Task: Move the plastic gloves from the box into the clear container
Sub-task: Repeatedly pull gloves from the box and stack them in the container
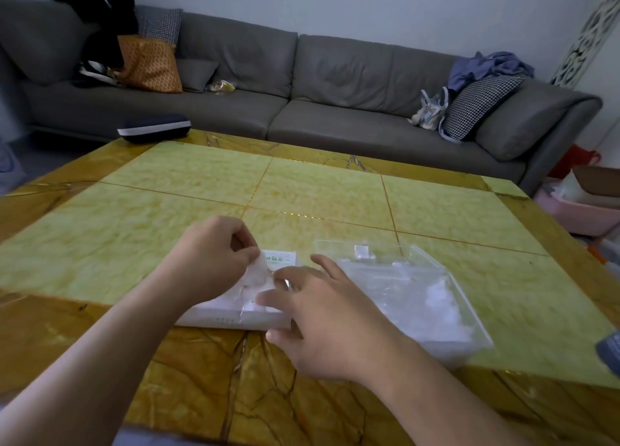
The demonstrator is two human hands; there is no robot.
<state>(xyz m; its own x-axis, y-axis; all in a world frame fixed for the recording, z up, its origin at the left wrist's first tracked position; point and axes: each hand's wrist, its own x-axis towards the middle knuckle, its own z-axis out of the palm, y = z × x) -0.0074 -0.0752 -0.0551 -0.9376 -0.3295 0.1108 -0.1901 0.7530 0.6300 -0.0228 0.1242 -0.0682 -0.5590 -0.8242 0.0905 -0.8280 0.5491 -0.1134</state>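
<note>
Head view: left grip (214, 258) pinches glove (256, 273) above box (231, 316).

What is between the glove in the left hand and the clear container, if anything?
Only the right hand, spread open over the box, lies between the plastic glove pinched by the left hand and the clear container. The container's top appears open.

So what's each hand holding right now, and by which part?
The left hand pinches the top of a plastic glove rising from the box. The right hand holds nothing, fingers spread over the box.
</note>
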